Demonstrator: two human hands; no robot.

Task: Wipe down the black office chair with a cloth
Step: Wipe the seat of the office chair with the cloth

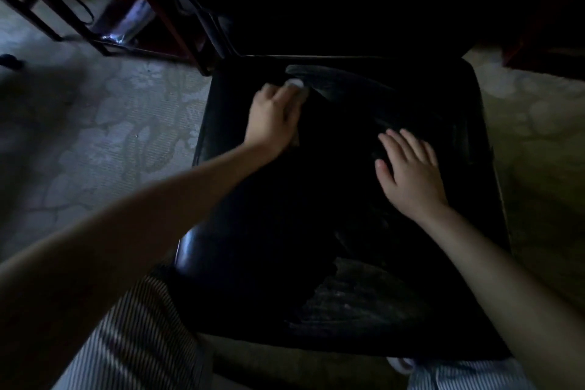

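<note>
Under the left hand, at the far-left part of the black chair seat: pale cloth, fingers curled round it, only a bit showing past the fingertips. Right hand flat on the seat, fingers straight, slightly apart, holding nothing. Dusty streaks just beyond the cloth. Very dim; patterned floor around.

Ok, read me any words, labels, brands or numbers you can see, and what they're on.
None: no text can be read in this dim view. The black chair seat shows only pale wipe streaks, the bit of white cloth showing under the left hand is blank, and the patterned floor carries no writing.
</note>
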